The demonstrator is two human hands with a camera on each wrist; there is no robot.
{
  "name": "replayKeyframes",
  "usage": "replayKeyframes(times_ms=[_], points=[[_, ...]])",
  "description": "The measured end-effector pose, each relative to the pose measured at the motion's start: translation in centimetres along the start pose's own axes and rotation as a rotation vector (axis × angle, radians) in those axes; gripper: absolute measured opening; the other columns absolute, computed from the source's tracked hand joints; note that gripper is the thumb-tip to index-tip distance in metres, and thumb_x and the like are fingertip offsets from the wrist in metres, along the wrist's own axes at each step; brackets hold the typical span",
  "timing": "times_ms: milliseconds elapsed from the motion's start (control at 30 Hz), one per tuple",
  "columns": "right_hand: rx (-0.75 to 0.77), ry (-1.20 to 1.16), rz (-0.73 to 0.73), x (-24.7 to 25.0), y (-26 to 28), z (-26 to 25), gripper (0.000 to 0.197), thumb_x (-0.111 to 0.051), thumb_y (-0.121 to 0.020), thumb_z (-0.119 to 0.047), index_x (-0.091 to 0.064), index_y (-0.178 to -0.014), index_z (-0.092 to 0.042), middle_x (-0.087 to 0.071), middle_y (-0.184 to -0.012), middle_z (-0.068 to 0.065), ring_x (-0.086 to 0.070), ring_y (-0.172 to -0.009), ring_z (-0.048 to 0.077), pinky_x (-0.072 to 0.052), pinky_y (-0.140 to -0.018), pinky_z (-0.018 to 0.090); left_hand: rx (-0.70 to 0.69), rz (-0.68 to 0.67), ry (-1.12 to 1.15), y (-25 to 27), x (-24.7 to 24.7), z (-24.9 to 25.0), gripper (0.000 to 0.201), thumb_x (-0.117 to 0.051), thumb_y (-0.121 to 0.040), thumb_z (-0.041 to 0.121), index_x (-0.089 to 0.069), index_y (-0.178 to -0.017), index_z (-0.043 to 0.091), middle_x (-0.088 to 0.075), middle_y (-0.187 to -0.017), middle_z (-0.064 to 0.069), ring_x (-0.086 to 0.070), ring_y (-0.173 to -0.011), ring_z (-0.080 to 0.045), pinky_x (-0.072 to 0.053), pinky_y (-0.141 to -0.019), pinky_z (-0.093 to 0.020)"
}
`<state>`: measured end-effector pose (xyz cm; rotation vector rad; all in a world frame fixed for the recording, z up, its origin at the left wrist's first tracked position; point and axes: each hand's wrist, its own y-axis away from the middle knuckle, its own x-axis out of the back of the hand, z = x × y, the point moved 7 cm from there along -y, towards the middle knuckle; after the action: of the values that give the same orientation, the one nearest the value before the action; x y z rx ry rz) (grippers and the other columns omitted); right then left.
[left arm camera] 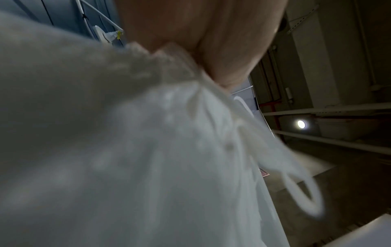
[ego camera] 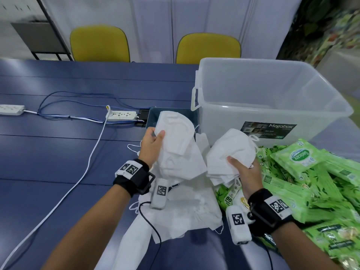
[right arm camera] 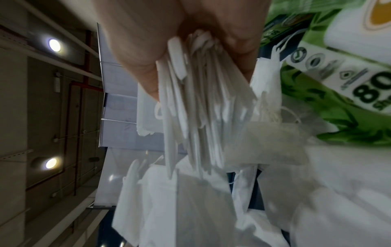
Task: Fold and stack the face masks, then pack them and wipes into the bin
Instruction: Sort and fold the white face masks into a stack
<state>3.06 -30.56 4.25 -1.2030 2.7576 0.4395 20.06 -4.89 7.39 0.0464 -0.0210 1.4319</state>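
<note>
My left hand point(ego camera: 153, 141) grips a bunch of white face masks point(ego camera: 179, 145) above the table, thumb across their front; the left wrist view shows the same masks point(left arm camera: 148, 150) close up and blurred. My right hand point(ego camera: 241, 168) pinches a stack of folded white masks point(ego camera: 228, 154) by its lower edge; the right wrist view shows the stack's layered edges point(right arm camera: 196, 107) between thumb and fingers. More loose masks point(ego camera: 187, 213) lie on the blue table below both hands. The clear plastic bin point(ego camera: 272, 90) stands behind, with nothing visible inside. Green wipe packs point(ego camera: 303, 172) are heaped at the right.
Two white power strips point(ego camera: 121, 115) point(ego camera: 11, 109) and their cables point(ego camera: 85, 164) cross the blue table point(ego camera: 58, 152) on the left. A small dark tray point(ego camera: 153, 115) sits left of the bin. Two yellow chairs point(ego camera: 99, 43) stand beyond the table's far edge.
</note>
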Motion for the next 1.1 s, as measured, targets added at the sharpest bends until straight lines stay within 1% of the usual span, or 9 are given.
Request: replayKeyframes(times_ms=[100,300,433,533,667,767,900,1000,1100], points=[[-0.008,0.029,-0.061,-0.6,0.6,-0.2,0.056,-0.072,-0.078,-0.001,-0.052,-0.129,-0.01,-0.064,-0.119,0.006,-0.063,-0.104,0.018,-0.053,-0.078,0.025,-0.013,0.069,-0.023,0.3,0.2,0.6,0.013,-0.051,-0.097,0.02,-0.047,-0.085,0.022,-0.051,-0.086,-0.011,-0.048,-0.078,-0.02,-0.043,-0.072,-0.037],[-0.005,0.102,-0.152,-0.9,1.2,-0.6,0.056,-0.075,-0.076,-0.003,-0.053,-0.127,-0.012,-0.064,-0.12,0.006,-0.061,-0.109,0.022,-0.051,-0.086,0.035,-0.001,0.054,-0.068,0.8,0.0,1.9,0.019,-0.053,-0.086,0.045,-0.049,-0.086,0.027,-0.055,-0.086,-0.008,-0.052,-0.078,-0.02,-0.049,-0.078,-0.044],[0.015,0.109,-0.151,-0.5,1.1,-1.1,0.057,-0.076,-0.076,-0.004,-0.053,-0.127,-0.014,-0.063,-0.121,0.006,-0.06,-0.111,0.024,-0.05,-0.094,0.042,-0.019,0.007,0.031,1.2,-0.9,3.1,0.012,-0.047,-0.099,0.027,-0.049,-0.088,0.021,-0.055,-0.078,-0.005,-0.05,-0.069,-0.015,-0.044,-0.065,-0.032],[0.029,0.111,-0.149,-0.4,1.0,-1.6,0.06,-0.079,-0.073,-0.008,-0.054,-0.126,-0.015,-0.063,-0.122,0.007,-0.06,-0.113,0.025,-0.049,-0.097,0.045,-0.031,-0.025,0.032,1.2,-1.5,3.7,0.013,-0.045,-0.099,0.028,-0.05,-0.089,0.021,-0.053,-0.08,-0.003,-0.048,-0.068,-0.014,-0.043,-0.062,-0.027],[0.039,0.137,-0.169,-0.6,1.1,-2.3,0.072,-0.083,-0.062,-0.021,-0.054,-0.127,-0.018,-0.063,-0.123,0.006,-0.059,-0.113,0.025,-0.048,-0.098,0.047,0.119,-0.108,0.209,1.1,-2.1,2.8,0.019,-0.043,-0.1,0.028,-0.053,-0.088,0.017,-0.058,-0.08,-0.001,-0.054,-0.069,-0.014,-0.047,-0.064,-0.028],[0.037,0.147,-0.179,-0.6,1.2,-2.2,0.061,-0.08,-0.072,-0.009,-0.054,-0.126,-0.018,-0.063,-0.123,0.005,-0.06,-0.112,0.023,-0.049,-0.096,0.044,0.197,-0.139,0.305,1.3,-2.4,2.1,0.02,-0.045,-0.099,0.031,-0.054,-0.09,0.015,-0.059,-0.077,-0.001,-0.055,-0.071,-0.018,-0.046,-0.065,-0.032],[0.05,0.167,-0.198,-0.9,1.6,-2.0,0.046,-0.076,-0.076,-0.004,-0.055,-0.112,-0.026,-0.063,-0.116,0.004,-0.061,-0.106,0.019,-0.051,-0.084,0.031,-0.03,-0.078,0.025,1.7,-2.5,3.9,0.009,-0.044,-0.1,0.022,-0.048,-0.096,0.014,-0.055,-0.082,-0.005,-0.05,-0.072,-0.018,-0.042,-0.062,-0.029],[0.075,0.183,-0.171,-0.7,1.3,-1.9,0.044,-0.077,-0.076,-0.007,-0.055,-0.107,-0.03,-0.062,-0.118,0.005,-0.06,-0.106,0.02,-0.05,-0.084,0.032,-0.156,-0.122,0.025,2.1,-3.1,5.0,0.01,-0.046,-0.099,0.019,-0.044,-0.089,0.019,-0.05,-0.082,-0.012,-0.044,-0.07,-0.019,-0.036,-0.06,-0.032],[0.082,0.169,-0.097,0.2,0.8,-1.8,0.047,-0.077,-0.075,-0.007,-0.055,-0.113,-0.025,-0.061,-0.119,0.005,-0.06,-0.108,0.022,-0.05,-0.088,0.036,-0.263,-0.149,-0.03,2.0,-3.0,5.9,0.01,-0.049,-0.092,0.031,-0.045,-0.087,0.023,-0.05,-0.084,-0.008,-0.046,-0.073,-0.016,-0.038,-0.064,-0.029]])
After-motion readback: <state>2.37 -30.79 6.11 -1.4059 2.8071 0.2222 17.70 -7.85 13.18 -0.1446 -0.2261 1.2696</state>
